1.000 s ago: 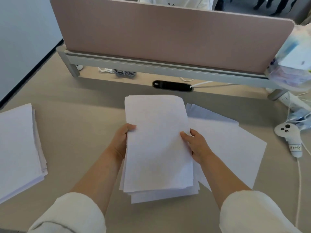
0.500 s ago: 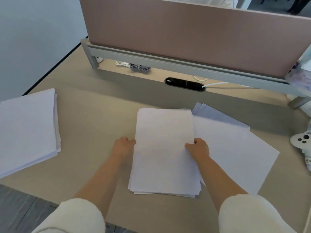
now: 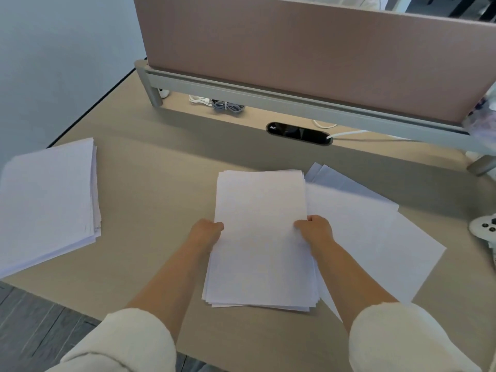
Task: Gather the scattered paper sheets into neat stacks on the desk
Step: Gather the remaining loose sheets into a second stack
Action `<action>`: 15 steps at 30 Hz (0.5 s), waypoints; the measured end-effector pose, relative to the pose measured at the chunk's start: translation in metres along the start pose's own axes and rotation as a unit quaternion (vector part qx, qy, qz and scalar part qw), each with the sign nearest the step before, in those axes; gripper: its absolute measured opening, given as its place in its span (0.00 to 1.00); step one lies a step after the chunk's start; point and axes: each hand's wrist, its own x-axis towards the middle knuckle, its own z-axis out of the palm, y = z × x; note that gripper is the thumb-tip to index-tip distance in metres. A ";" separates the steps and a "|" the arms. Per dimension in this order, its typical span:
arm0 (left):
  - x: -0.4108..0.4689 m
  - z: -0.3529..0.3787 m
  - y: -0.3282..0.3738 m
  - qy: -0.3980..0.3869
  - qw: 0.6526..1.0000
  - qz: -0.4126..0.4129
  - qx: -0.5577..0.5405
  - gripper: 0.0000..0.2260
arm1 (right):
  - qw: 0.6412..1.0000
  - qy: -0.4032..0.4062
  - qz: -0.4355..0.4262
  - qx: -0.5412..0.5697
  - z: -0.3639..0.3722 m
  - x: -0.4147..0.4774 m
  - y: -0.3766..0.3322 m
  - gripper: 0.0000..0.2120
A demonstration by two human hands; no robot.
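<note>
A stack of white paper sheets (image 3: 261, 237) lies in the middle of the beige desk (image 3: 161, 189), its edges roughly squared. My left hand (image 3: 205, 233) grips its left edge, thumb on top. My right hand (image 3: 316, 230) grips its right edge in the same way. Under and to the right of this stack lie a few loose sheets (image 3: 375, 237), fanned out at an angle. A second, thick paper stack (image 3: 45, 205) rests at the desk's left near corner.
A pink divider panel (image 3: 295, 49) on a grey rail closes off the back of the desk. A black cable port (image 3: 299, 132) and coiled cables (image 3: 225, 106) sit below it. A white controller (image 3: 485, 229) lies at the right edge. The desk's near edge runs close to my sleeves.
The stack between my hands has come down flat onto the desk and its sheets are more squared. My view has swung left, bringing more of the left stack into sight.
</note>
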 end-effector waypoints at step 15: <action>0.010 0.009 0.000 0.021 0.998 -0.043 0.033 0.34 | 0.989 -0.094 -0.090 -0.077 -0.008 -0.011 0.012 0.26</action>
